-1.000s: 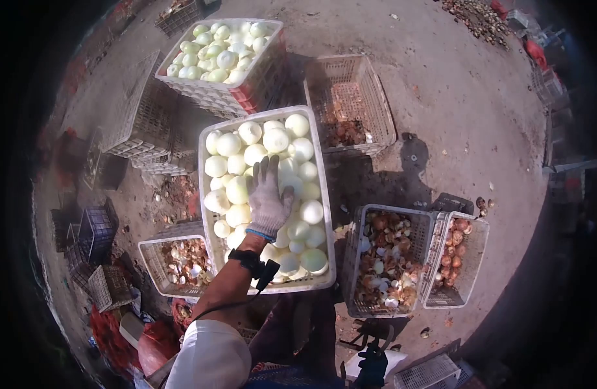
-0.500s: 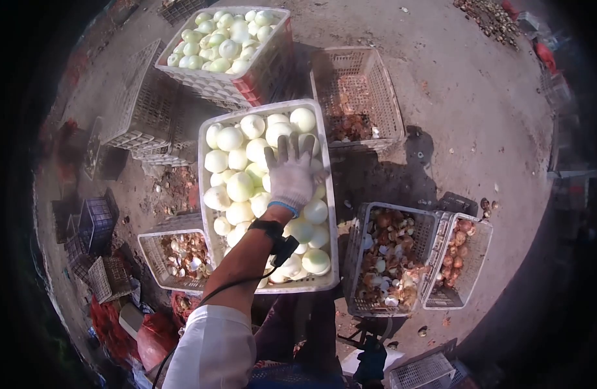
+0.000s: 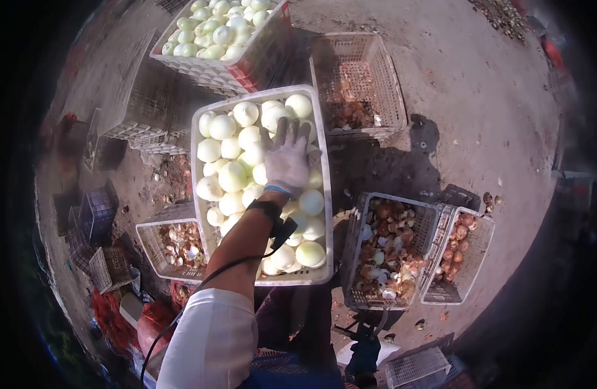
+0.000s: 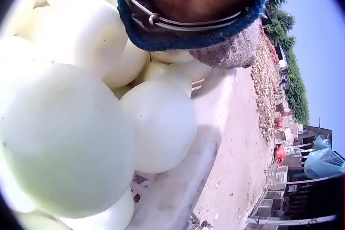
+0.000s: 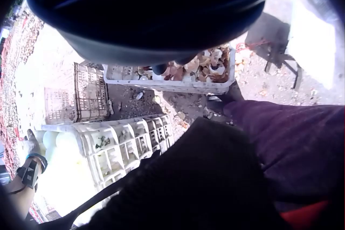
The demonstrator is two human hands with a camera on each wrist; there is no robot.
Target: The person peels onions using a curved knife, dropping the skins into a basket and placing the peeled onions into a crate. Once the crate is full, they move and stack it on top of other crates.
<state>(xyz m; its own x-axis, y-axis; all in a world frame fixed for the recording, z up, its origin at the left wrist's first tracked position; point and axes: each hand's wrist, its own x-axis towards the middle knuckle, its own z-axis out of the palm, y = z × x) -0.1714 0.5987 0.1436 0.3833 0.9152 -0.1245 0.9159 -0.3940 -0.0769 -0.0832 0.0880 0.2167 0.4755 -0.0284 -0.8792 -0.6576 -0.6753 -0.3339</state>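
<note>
In the head view, a white crate (image 3: 323,194) is filled with peeled white onions (image 3: 232,176). My left hand (image 3: 287,162), in a pale glove, lies on the onions right of the crate's middle, its fingers spread. The left wrist view shows part of that glove (image 4: 232,49) above large onions (image 4: 67,138) by the rim. My right hand (image 3: 364,353), dark-gloved, is low in the head view, away from the crate, with its fingers round a thin curved tool (image 3: 381,323). Dark glove material (image 5: 156,25) fills the top of the right wrist view, hiding the fingers.
Another crate of white onions (image 3: 246,71) stands on a stack behind. Right of centre are a crate with skins (image 3: 389,253) and one with brown onions (image 3: 455,249). A slatted crate (image 3: 357,84) lies beyond; more skins fill a crate (image 3: 181,246) at left.
My left hand has moved rightward and farther up over the onions, with its fingers more spread. The crates have shifted slightly upward in the head view. My right hand remains low, still round the tool.
</note>
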